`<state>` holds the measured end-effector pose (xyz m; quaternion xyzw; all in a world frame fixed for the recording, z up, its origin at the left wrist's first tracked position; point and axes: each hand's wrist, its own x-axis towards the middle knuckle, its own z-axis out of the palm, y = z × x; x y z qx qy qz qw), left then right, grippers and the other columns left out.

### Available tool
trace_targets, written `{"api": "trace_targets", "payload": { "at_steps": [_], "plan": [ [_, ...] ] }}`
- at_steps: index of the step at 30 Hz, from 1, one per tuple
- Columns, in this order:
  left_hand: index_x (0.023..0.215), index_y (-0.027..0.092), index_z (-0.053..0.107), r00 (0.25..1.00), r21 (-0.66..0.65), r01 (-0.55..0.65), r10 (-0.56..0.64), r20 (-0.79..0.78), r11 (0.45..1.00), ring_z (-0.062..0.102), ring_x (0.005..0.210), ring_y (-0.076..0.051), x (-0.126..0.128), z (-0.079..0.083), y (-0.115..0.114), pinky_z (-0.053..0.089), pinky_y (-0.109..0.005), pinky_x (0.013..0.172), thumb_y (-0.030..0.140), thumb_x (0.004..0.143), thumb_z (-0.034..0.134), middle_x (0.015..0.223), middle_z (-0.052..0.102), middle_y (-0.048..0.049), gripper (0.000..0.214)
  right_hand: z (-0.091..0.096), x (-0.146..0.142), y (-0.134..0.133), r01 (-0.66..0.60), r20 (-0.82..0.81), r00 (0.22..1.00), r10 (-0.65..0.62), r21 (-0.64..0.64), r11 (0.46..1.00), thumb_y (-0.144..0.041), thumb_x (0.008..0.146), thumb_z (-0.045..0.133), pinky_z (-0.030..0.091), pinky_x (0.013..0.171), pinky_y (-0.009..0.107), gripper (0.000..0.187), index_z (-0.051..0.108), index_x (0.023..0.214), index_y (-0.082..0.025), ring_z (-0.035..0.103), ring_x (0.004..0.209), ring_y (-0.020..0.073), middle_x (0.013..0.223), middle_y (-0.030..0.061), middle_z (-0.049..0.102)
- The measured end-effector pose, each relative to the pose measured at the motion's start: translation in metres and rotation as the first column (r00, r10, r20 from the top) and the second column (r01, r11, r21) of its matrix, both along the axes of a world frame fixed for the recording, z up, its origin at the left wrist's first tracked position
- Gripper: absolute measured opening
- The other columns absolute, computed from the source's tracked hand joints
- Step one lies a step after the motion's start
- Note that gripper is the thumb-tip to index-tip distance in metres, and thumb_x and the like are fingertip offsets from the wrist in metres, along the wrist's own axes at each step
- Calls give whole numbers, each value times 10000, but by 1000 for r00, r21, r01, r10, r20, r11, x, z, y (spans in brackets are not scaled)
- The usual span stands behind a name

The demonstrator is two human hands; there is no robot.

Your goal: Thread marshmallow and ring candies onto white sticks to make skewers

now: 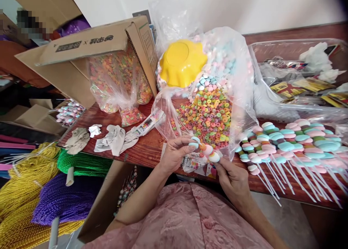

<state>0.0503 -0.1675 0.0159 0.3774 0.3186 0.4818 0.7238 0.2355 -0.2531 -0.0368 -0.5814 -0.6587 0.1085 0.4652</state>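
Between my two hands, over the table's front edge, is a candy skewer [208,150] threaded with pink and white pieces and an orange ring. My left hand [174,156] is closed in a pinch on a blue candy [194,145] at its left end. My right hand [234,176] is closed on the skewer's other end, by the white piece; the stick is hidden by my fingers. Just beyond lies an open clear bag of colourful ring candies [209,114]. To the right are several finished-looking candy skewers [288,143] with white sticks pointing towards me.
A yellow scalloped bowl [183,62] lies upside down on pastel candies [223,60]. On the left stands a cardboard box [89,42] with bagged rings [116,78]. Gloves [114,140] lie near the front edge. A clear bin [296,107] holds packets. Bundled cords [65,198] sit lower left.
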Motion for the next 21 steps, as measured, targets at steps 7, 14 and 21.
{"api": "trace_targets", "payload": {
  "at_steps": [7,14,21],
  "plan": [
    [1061,216,742,1000,-21,-26,26,2,999,679,677,-150,0,-7,3,580,-292,612,340,650,865,837,721,-17,446,2,-2,1,-27,-25,999,26,-43,999,-224,915,559,482,540,212,192,723,838,-162,590,534,112,645,5,672],
    [915,157,762,1000,-94,17,-19,-21,995,667,620,-140,-3,-13,5,558,-273,577,354,650,860,831,747,-48,344,3,-5,3,-40,-1,999,40,-18,999,-204,917,543,442,493,201,182,700,832,-172,545,491,97,610,-19,625],
    [848,170,754,979,-123,-197,202,28,973,643,571,-105,-1,-18,13,527,-220,524,337,567,902,751,737,-4,359,11,-9,-1,-54,60,997,53,24,998,-166,906,562,466,531,210,141,702,902,-182,573,520,107,641,-14,646]
  ]
}}
